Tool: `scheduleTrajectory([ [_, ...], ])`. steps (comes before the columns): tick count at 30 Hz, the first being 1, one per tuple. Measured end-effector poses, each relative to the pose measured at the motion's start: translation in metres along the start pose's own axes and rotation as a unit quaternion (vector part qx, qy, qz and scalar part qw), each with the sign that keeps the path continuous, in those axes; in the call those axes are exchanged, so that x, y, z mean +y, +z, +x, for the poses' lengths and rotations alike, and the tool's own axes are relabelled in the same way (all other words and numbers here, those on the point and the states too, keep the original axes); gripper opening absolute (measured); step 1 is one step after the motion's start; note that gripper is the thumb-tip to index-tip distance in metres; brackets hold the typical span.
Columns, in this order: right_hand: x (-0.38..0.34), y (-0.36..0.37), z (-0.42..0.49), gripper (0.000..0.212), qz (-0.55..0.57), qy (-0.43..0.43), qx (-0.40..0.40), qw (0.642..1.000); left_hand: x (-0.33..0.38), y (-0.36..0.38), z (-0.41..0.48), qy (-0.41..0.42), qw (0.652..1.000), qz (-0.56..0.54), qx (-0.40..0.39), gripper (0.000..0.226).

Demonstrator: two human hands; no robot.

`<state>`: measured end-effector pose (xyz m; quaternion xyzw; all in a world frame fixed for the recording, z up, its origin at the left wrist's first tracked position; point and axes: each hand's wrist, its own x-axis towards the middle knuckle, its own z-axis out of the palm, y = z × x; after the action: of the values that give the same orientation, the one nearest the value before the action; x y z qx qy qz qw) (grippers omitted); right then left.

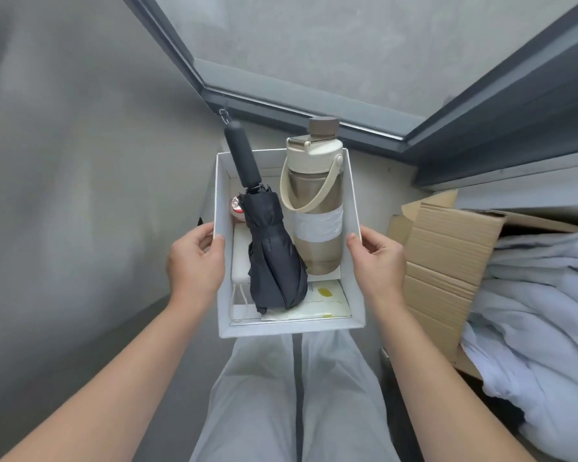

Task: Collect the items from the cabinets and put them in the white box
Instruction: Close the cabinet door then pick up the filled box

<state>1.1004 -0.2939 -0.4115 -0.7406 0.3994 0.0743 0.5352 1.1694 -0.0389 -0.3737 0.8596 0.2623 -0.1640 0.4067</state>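
Observation:
I hold the white box [353, 208] in front of me above my legs. My left hand [196, 261] grips its left wall and my right hand [377, 261] grips its right wall. Inside, a folded black umbrella [271, 248] leans with its handle poking over the far rim. Beside it on the right stands a beige water bottle [317, 211] with a cream lid and carry strap. A white power bank [240, 258] lies at the left, a small red round item [237, 206] behind it, and a pale packet [327, 300] lies flat on the bottom.
A grey wall rises on the left. A dark-framed frosted glass panel [314, 45] stands ahead. At the right sits an open cardboard box [444, 261] holding pale blue fabric [541, 311]. My light trousers fill the lower middle.

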Motion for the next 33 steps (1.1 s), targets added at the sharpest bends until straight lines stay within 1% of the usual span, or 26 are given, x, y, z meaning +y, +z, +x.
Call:
scheduleTrajectory([
  [2, 0.025, 0.017, 0.02, 0.014, 0.0, -0.015, -0.004, 1.0, -0.027, 0.022, 0.023, -0.01, 1.0, 0.002, -0.008, 0.03],
  [4, 0.055, 0.037, 0.045, 0.013, -0.007, -0.023, 0.0, 1.0, -0.058, 0.051, 0.05, -0.015, 1.0, 0.008, -0.022, 0.031],
  [6, 0.086, 0.056, 0.073, 0.014, -0.016, -0.02, -0.001, 1.0, -0.088, 0.082, 0.077, -0.015, 0.999, 0.017, -0.03, 0.033],
  [10, 0.18, 0.111, 0.135, 0.018, -0.01, -0.005, -0.017, 1.0, -0.16, 0.161, 0.139, -0.016, 0.999, 0.035, -0.027, 0.034],
  [14, 0.263, 0.156, 0.185, 0.015, 0.011, 0.014, 0.018, 1.0, -0.228, 0.234, 0.192, -0.034, 0.998, 0.043, -0.033, 0.036],
  [18, 0.32, 0.183, 0.225, 0.014, 0.009, 0.034, 0.019, 0.999, -0.27, 0.285, 0.225, -0.042, 0.997, 0.06, -0.022, 0.037],
  [20, 0.338, 0.191, 0.234, 0.013, 0.006, 0.04, 0.012, 0.999, -0.284, 0.301, 0.233, -0.044, 0.997, 0.062, -0.022, 0.037],
  [22, 0.346, 0.195, 0.237, 0.024, 0.007, 0.042, 0.02, 0.999, -0.295, 0.308, 0.235, -0.047, 0.997, 0.06, -0.024, 0.037],
  [25, 0.349, 0.196, 0.236, 0.028, 0.004, 0.032, 0.025, 0.999, -0.304, 0.308, 0.236, -0.044, 0.998, 0.029, -0.037, 0.036],
  [28, 0.349, 0.198, 0.236, 0.03, 0.008, 0.046, 0.022, 0.999, -0.304, 0.306, 0.236, -0.055, 0.996, 0.01, -0.063, 0.029],
  [30, 0.348, 0.199, 0.237, 0.031, 0.016, 0.062, 0.013, 0.998, -0.302, 0.305, 0.236, -0.078, 0.993, 0.01, -0.09, 0.023],
  [33, 0.346, 0.193, 0.233, 0.033, 0.023, 0.095, 0.011, 0.995, -0.299, 0.299, 0.234, -0.113, 0.985, 0.018, -0.131, 0.023],
])
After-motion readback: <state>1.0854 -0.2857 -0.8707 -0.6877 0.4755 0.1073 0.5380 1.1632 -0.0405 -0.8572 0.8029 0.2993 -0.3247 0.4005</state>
